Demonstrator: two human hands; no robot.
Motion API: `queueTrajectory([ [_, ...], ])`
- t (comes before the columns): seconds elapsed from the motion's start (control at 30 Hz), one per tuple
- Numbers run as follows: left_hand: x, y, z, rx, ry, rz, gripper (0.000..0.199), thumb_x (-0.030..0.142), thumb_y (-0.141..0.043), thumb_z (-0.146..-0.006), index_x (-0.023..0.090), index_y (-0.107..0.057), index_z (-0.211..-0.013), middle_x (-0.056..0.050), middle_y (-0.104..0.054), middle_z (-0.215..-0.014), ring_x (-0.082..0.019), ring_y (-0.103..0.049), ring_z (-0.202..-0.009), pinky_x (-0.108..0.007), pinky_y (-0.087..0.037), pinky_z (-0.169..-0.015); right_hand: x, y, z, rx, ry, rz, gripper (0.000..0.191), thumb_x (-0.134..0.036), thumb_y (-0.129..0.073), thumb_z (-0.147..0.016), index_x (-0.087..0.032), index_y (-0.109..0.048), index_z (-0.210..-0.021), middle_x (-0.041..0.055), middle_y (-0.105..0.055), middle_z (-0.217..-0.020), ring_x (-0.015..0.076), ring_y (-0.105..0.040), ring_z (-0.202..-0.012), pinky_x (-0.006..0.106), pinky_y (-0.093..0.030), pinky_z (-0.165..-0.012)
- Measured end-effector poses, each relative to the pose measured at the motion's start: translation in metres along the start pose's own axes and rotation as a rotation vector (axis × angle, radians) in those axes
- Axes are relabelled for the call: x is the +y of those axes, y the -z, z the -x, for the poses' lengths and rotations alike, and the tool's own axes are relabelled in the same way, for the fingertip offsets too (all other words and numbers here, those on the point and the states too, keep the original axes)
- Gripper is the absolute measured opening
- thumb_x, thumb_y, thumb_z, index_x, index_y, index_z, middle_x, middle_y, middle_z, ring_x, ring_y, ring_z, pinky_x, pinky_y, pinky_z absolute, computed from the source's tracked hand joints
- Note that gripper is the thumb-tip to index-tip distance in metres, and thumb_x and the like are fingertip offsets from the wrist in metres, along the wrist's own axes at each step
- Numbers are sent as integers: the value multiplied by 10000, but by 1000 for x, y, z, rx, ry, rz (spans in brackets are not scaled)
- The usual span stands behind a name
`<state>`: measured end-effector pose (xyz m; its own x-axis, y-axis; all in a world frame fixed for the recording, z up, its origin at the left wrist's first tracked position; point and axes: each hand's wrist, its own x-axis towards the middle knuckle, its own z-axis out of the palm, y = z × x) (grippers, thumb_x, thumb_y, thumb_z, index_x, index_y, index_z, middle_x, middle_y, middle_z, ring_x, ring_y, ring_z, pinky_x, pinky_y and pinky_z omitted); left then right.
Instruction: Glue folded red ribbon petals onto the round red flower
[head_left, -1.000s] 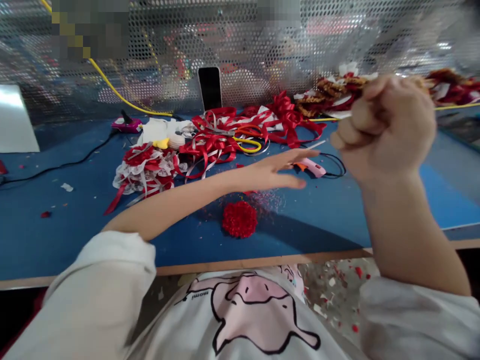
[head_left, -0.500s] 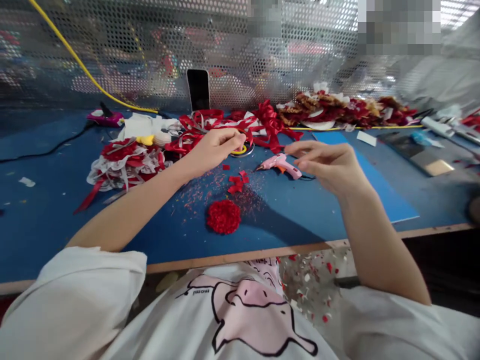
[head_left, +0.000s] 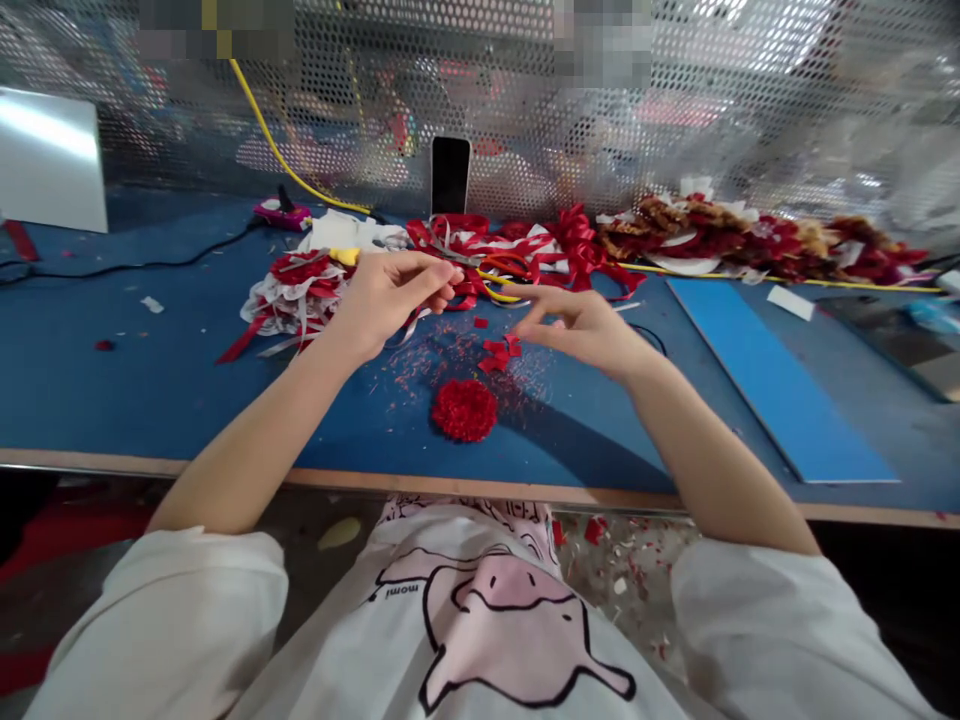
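Note:
My left hand (head_left: pixel 401 290) is raised over the blue table, thumb and fingertips pinched together; anything between them is too small to make out. To its right my right hand (head_left: pixel 574 325) hovers with thumb and forefinger apart and nothing visible between them. Below and between the hands lies a round red ruffled flower (head_left: pixel 464 410). Small red fabric scraps (head_left: pixel 496 354) lie just left of my right fingertips, amid fine red bits. Behind the hands are scissors with yellow-orange handles (head_left: pixel 499 288), partly hidden by my right fingers.
Red and white ribbons (head_left: pixel 577 245) heap at the back beside a phone (head_left: pixel 451 175) leaning on the perforated metal screen. Lace-and-ribbon pieces (head_left: pixel 285 290) pile at left. A blue board (head_left: pixel 780 380) lies at right; brown-red trimmings (head_left: pixel 765 235) run behind it. A black cable (head_left: pixel 150 267) crosses the left.
The view has turned to the right side of the scene less and left more. My right hand has moved inward, toward my left hand, and now covers where the pink glue gun was visible.

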<state>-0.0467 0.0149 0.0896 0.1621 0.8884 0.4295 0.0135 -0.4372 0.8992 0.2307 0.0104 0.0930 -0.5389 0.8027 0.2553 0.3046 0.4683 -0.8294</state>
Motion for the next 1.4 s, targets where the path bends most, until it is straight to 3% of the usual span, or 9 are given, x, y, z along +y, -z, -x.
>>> queueTrajectory([
  [0.23, -3, 13, 2, 13, -57, 3, 233, 445, -828, -908, 228, -866, -984, -36, -800, -829, -112, -730, -701, -235, -621, -703, 16, -12, -26, 8, -124, -46, 305, -519, -727, -914, -226, -692, -837, 36, -765, -789, 158, -688, -698, 346, -585, -716],
  [0.37, -25, 22, -1, 110, 28, -110, 149, 341, -884, -834, 203, -870, -887, -49, -829, -863, -122, -731, -680, -254, -639, -701, 15, 10, -19, 265, -72, -21, 229, -443, -812, -870, -221, -759, -857, 49, -787, -853, 168, -719, -778, 361, -611, -804],
  [0.53, -42, 19, 1, 117, 125, -95, 118, 267, -880, -833, 181, -862, -912, -45, -813, -798, -121, -728, -665, -246, -622, -672, 15, 10, -12, 387, 16, -579, 244, -487, -830, -856, -282, -698, -867, 3, -802, -1111, 198, -752, -1127, 412, -569, -1113],
  [0.67, -46, 10, 5, 67, 189, -12, 216, 307, -865, -869, 165, -843, -1030, -80, -836, -892, -149, -779, -776, -279, -655, -774, 14, 0, -7, 306, -165, -770, 316, -476, -874, -804, -282, -630, -858, -79, -588, -684, 103, -577, -579, 310, -598, -703],
  [0.83, -46, 4, 8, 16, 233, -41, 318, 295, -860, -869, 148, -813, -1147, -119, -845, -1049, -195, -808, -946, -336, -668, -895, 7, 5, 18, 267, -251, -422, 287, -520, -774, -885, -272, -630, -871, -84, -347, -570, 95, -239, -455, 283, -227, -447],
  [1.0, -43, 1, 14, -82, 234, -75, 225, 301, -861, -847, 169, -844, -1028, -103, -847, -1033, -213, -817, -945, -351, -675, -917, 14, 14, 54, 67, -151, 432, 435, -507, -691, -950, -309, -687, -1337, 52, -738, -995, 234, -677, -828, 404, -544, -722],
  [1.1, -41, -2, 19, -168, 240, -132, 210, 305, -871, -831, 205, -854, -1014, -75, -851, -1012, -217, -817, -962, -350, -670, -944, 26, 18, 67, -44, -69, 749, 413, -458, -662, -961, -273, -714, -1326, 120, -744, -1275, 384, -662, -1236, 594, -533, -1028],
  [1.23, -42, -2, 21, -250, 237, -257, 212, 337, -818, -885, 219, -846, -1059, -58, -852, -987, -208, -815, -943, -330, -660, -919, 27, 37, 76, -55, -113, 995, 310, -377, -571, -1012, -206, -792, -879, 119, -783, -859, 353, -716, -939, 591, -551, -950],
  [1.4, -58, 8, 18, -395, -31, -661, 418, 168, -450, -1037, 218, -758, -1315, -90, -815, -1219, -239, -766, -1115, -442, -588, -1047, 0, 74, 88, 260, -104, 876, 335, -570, -634, -973, -265, -761, -912, 44, -785, -826, 290, -764, -839, 512, -584, -931],
])
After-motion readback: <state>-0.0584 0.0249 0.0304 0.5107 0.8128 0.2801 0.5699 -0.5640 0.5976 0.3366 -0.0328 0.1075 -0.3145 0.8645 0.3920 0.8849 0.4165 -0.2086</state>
